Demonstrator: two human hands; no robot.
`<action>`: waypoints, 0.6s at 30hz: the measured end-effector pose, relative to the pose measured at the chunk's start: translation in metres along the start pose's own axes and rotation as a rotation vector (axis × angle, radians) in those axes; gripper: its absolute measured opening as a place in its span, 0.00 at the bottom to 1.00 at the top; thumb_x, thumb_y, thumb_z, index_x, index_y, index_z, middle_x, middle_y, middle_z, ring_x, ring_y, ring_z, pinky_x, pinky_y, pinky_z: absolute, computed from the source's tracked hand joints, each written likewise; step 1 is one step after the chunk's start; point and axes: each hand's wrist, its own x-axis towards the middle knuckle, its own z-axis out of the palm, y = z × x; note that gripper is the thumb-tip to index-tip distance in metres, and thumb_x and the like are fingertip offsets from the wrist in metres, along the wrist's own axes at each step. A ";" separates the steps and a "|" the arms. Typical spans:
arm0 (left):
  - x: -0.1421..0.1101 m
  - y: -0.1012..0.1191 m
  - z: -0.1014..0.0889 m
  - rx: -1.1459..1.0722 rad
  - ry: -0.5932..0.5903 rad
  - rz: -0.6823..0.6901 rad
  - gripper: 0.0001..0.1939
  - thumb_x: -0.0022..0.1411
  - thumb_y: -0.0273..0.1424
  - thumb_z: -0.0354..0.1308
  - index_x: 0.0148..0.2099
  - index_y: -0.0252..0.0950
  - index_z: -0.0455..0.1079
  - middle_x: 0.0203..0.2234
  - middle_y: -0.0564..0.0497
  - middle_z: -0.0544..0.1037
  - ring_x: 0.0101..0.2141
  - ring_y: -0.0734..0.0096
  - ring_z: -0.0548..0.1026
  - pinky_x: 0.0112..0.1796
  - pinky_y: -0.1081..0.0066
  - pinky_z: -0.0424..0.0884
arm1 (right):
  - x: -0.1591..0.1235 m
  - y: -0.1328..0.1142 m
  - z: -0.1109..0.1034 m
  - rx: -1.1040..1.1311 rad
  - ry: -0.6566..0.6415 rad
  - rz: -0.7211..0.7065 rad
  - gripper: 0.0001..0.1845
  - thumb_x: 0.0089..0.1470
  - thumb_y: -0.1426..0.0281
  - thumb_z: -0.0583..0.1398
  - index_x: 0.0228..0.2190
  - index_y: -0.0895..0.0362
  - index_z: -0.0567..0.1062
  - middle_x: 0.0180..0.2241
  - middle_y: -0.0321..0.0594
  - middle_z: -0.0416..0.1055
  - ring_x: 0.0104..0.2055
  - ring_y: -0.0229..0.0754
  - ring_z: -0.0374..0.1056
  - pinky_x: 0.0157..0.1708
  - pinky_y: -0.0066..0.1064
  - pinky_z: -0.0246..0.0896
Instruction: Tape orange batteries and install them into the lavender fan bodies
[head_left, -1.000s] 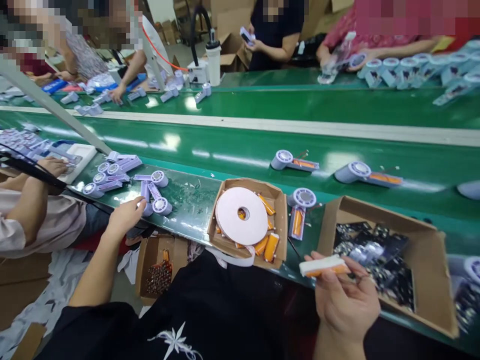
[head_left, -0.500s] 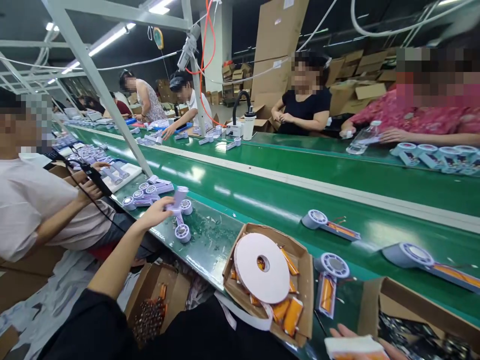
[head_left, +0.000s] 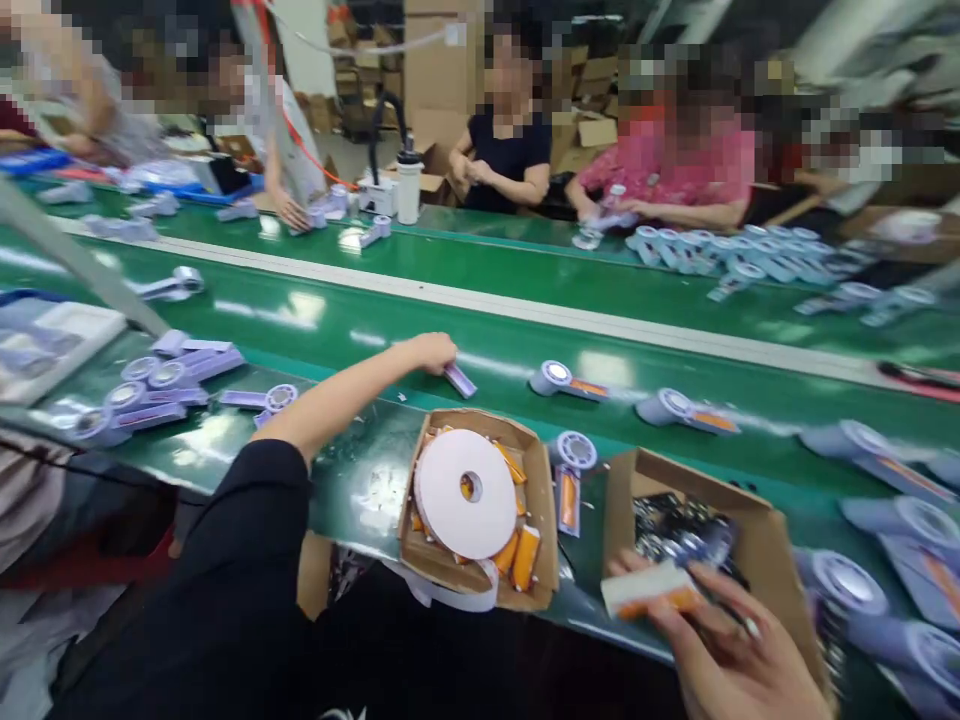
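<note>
My left hand (head_left: 435,353) reaches over the near side of the green conveyor, fingers closed round a purple fan housing (head_left: 462,381). Only its open handle trough shows; the rest is hidden by the hand. At the lower right, my right hand (head_left: 731,640) grips an orange battery with white tape (head_left: 651,592) between thumb and fingers. Between my arms lies a white tape roll (head_left: 450,500) on a cardboard box (head_left: 411,560) of orange batteries (head_left: 526,558). Beside that box rests a fan housing with a battery in its handle (head_left: 568,500).
A cardboard box (head_left: 622,490) holding dark small parts stands near my right hand. Several fan housings with batteries (head_left: 671,405) lie on the green belt (head_left: 495,350). More purple housings (head_left: 169,375) are piled at left. A metal post (head_left: 82,250) slants there. Co-workers sit across.
My left hand has moved right and forward from the left pile with a housing. The view has turned right, and my right hand with the taped battery shows more fully.
</note>
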 end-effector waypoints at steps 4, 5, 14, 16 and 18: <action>0.022 -0.030 -0.005 -0.083 -0.028 0.112 0.06 0.56 0.33 0.70 0.37 0.39 0.85 0.40 0.48 0.89 0.39 0.66 0.81 0.40 0.74 0.68 | 0.072 -0.042 0.057 -0.060 -0.261 -0.248 0.22 0.52 0.60 0.78 0.47 0.51 0.82 0.40 0.42 0.89 0.41 0.53 0.88 0.42 0.43 0.88; 0.025 -0.035 -0.005 -0.102 -0.005 0.115 0.08 0.60 0.35 0.67 0.39 0.39 0.86 0.41 0.49 0.89 0.38 0.68 0.80 0.38 0.74 0.67 | 0.096 -0.046 0.080 -0.096 -0.340 -0.274 0.22 0.55 0.60 0.76 0.50 0.51 0.82 0.41 0.41 0.89 0.42 0.51 0.88 0.46 0.44 0.87; 0.036 -0.035 0.017 -0.166 0.181 0.014 0.16 0.67 0.39 0.60 0.41 0.38 0.87 0.31 0.46 0.87 0.32 0.66 0.76 0.36 0.69 0.62 | 0.215 0.023 0.241 -0.703 -0.735 -0.267 0.24 0.66 0.69 0.65 0.61 0.58 0.75 0.40 0.44 0.87 0.43 0.48 0.83 0.49 0.36 0.71; 0.039 -0.033 0.018 -0.169 0.180 0.014 0.15 0.66 0.39 0.61 0.41 0.38 0.88 0.30 0.46 0.86 0.33 0.65 0.76 0.38 0.69 0.63 | 0.217 0.034 0.242 -0.762 -0.743 -0.289 0.24 0.68 0.68 0.64 0.63 0.58 0.74 0.41 0.45 0.87 0.43 0.49 0.82 0.48 0.35 0.69; 0.042 -0.031 0.017 -0.171 0.177 0.020 0.14 0.66 0.38 0.61 0.42 0.39 0.88 0.31 0.47 0.86 0.34 0.64 0.77 0.39 0.69 0.64 | 0.216 0.038 0.239 -0.840 -0.741 -0.319 0.24 0.70 0.67 0.64 0.64 0.57 0.73 0.44 0.45 0.87 0.44 0.49 0.82 0.48 0.34 0.69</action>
